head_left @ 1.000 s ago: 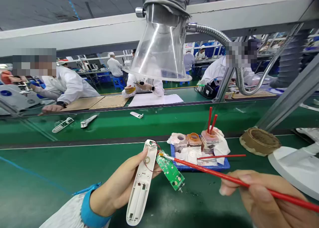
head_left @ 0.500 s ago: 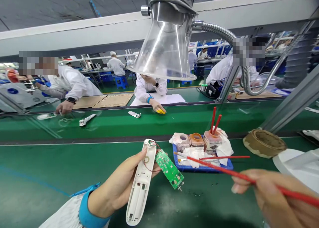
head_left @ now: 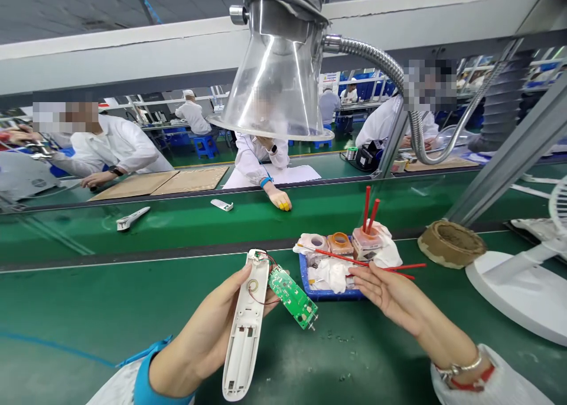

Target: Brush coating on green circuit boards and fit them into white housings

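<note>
My left hand (head_left: 199, 328) grips a long white plastic housing (head_left: 245, 340), open side up, near the front of the green belt. A green circuit board (head_left: 292, 297) hangs beside the housing, joined to it by thin red wires, and rests against my fingertips. My right hand (head_left: 390, 293) is open and empty, its fingers by the blue tray's front right corner. A red-handled brush (head_left: 341, 257) lies across the tray just past those fingertips. A second red-handled tool (head_left: 405, 267) sticks out of the tray's right side.
The blue tray (head_left: 330, 294) holds white cloths and small pots, with red sticks (head_left: 370, 207) upright in one. A brown ring-shaped holder (head_left: 452, 244) and a white stand base (head_left: 509, 287) sit to the right. A clear fume hood (head_left: 274, 86) hangs overhead; co-workers sit across the belt.
My right hand has let go of the red brush, which now lies over the tray, and has opened with its palm showing. A co-worker's hand across the belt has moved slightly.
</note>
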Available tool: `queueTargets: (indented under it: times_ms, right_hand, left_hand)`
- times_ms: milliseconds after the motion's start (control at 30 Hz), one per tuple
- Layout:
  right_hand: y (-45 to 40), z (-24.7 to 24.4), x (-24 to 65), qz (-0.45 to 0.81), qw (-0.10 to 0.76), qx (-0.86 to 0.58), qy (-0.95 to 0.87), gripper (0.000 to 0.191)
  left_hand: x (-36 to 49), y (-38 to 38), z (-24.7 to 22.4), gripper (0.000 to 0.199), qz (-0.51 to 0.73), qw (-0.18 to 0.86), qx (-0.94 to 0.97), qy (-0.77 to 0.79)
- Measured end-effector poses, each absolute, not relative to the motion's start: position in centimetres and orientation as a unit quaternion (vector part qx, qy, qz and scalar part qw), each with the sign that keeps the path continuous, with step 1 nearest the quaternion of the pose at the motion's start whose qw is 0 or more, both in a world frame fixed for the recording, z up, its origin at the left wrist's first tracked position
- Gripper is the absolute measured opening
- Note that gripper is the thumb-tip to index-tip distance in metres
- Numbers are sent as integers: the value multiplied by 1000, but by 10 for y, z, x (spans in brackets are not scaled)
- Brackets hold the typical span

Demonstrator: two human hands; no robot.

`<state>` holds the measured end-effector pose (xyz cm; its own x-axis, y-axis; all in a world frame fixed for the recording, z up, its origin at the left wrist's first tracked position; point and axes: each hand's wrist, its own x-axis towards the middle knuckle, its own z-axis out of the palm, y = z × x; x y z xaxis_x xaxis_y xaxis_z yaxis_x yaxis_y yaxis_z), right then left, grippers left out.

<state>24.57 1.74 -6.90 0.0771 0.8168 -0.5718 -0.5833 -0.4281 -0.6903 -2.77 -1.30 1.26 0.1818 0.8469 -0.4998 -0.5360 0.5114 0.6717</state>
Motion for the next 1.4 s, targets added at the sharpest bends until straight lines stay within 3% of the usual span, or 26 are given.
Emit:
queueTargets:
  times_ms: [500, 900, 1167, 1400]
  right_hand:
    - [28, -70, 241, 601, 571, -557, -52, 14]
    - [5, -64, 229, 526, 677, -503, -111, 20]
    - [12, -74, 228, 609, 567, -534, -154, 5]
    - [3, -66, 237, 669, 482, -527, -206, 27]
  left_hand:
    - [-24, -13, 4, 20, 461, 749, 161, 448]
    - [-27, -14, 3, 18, 459, 751, 160, 447]
    - [-22, -17, 4, 19, 440, 767, 167, 436]
    - [-16, -21, 3, 23, 416, 770, 223, 430]
